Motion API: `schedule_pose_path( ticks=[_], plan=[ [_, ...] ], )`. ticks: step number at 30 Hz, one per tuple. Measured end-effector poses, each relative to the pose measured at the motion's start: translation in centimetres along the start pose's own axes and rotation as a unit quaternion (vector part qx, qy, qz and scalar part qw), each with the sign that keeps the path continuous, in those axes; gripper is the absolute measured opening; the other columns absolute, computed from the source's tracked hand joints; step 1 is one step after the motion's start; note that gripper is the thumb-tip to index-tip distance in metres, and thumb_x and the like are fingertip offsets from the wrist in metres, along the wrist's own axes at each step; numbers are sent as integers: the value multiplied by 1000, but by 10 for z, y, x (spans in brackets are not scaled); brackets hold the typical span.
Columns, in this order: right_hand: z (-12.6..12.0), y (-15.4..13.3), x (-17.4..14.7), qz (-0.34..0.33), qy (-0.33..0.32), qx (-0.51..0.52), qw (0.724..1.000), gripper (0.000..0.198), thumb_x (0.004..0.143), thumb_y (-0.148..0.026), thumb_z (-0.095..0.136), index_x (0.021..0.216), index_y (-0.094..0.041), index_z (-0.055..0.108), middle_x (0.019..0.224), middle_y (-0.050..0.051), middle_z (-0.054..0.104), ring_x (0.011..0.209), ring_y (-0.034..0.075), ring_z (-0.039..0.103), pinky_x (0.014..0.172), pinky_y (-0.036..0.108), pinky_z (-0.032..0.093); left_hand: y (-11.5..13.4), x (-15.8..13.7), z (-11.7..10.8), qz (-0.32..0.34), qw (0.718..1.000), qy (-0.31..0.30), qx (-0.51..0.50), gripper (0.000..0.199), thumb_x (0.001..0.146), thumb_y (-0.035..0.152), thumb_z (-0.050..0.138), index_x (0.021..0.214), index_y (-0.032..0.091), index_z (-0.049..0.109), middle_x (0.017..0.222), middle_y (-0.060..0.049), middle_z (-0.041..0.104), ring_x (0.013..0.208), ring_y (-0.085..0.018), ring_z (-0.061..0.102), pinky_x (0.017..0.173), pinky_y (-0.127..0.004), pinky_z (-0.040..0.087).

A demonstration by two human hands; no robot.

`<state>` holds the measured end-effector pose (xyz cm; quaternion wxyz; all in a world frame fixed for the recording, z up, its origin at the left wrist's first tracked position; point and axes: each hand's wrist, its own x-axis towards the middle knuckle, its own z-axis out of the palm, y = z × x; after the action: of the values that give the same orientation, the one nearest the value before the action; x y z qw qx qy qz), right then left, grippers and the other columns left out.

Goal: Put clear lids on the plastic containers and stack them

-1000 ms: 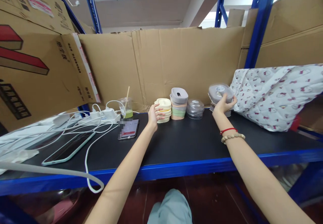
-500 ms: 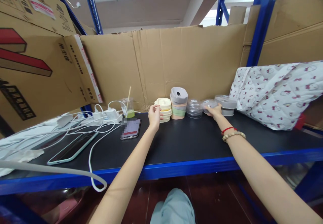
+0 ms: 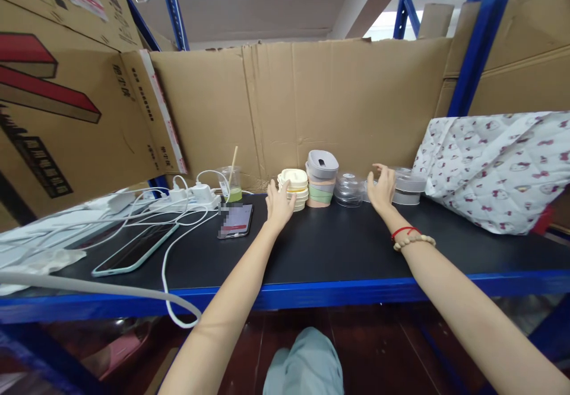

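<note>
My left hand (image 3: 278,208) has its fingers stretched and apart at the left side of a stack of cream-coloured containers (image 3: 299,190); whether it touches them I cannot tell. To the right stands a stack of pastel containers topped by a grey lid (image 3: 322,162). Beside that is a stack of clear plastic lids or bowls (image 3: 348,190). My right hand (image 3: 382,190) is raised with fingers spread, holding nothing. It covers most of another clear piece (image 3: 366,194) behind it. Grey containers with a clear top (image 3: 407,192) stand just right of this hand.
A quilted patterned bag (image 3: 494,169) leans at the right. On the left lie two phones, one small (image 3: 236,221) and one larger (image 3: 138,249), a power strip (image 3: 200,196) with tangled white cables, and a cup of green drink (image 3: 234,190). Cardboard (image 3: 356,98) walls the back.
My right hand has let go of the clear piece and lifted, fingers opening. My left hand's fingers have spread at the cream stack. The view has shifted slightly.
</note>
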<state>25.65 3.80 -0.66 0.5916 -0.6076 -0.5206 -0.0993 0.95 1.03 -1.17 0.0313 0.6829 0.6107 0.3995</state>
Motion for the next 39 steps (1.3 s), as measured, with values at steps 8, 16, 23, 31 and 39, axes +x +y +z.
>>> schedule_pose_path(
  ticks=[8, 16, 23, 31, 39],
  plan=[
    [39, -43, -23, -234, -94, -12, 968, 51, 82, -35, 44, 129, -19, 49, 137, 14, 42, 130, 32, 34, 105, 56, 27, 4, -1, -5, 15, 999, 16, -30, 31, 88, 26, 46, 116, 19, 57, 134, -15, 43, 125, -28, 42, 101, -42, 36],
    [43, -40, -25, -241, -159, -1, 957, 42, 82, -15, 39, 119, -18, 59, 120, 14, 55, 127, 31, 39, 103, 53, 36, 2, 1, 1, 34, 999, -7, -13, 38, 87, 26, 46, 125, 20, 53, 131, -15, 44, 122, -28, 45, 101, -41, 37],
    [35, -47, -28, -259, -115, -59, 957, 32, 85, -14, 47, 111, -20, 64, 107, 12, 61, 110, 27, 52, 78, 40, 53, -2, 4, 3, 33, 999, 9, -42, 29, 87, 21, 46, 113, 20, 59, 131, -14, 40, 124, -25, 43, 102, -38, 36],
    [26, -52, -35, -352, -22, -68, 933, 24, 87, -20, 52, 107, -20, 67, 96, 9, 65, 93, 21, 58, 56, 26, 50, 5, 6, -3, -109, 972, 60, -199, 12, 85, 23, 52, 76, 17, 56, 95, -9, 51, 99, -20, 55, 87, -32, 44],
    [27, -66, -50, -489, -30, -6, 872, 24, 92, -22, 47, 107, -19, 66, 94, 6, 67, 89, 17, 61, 65, 24, 53, 21, 8, -17, -304, 737, 49, -601, 27, 73, -1, 51, 95, 14, 52, 65, 2, 47, 49, -8, 48, 52, -21, 46]
  ],
)
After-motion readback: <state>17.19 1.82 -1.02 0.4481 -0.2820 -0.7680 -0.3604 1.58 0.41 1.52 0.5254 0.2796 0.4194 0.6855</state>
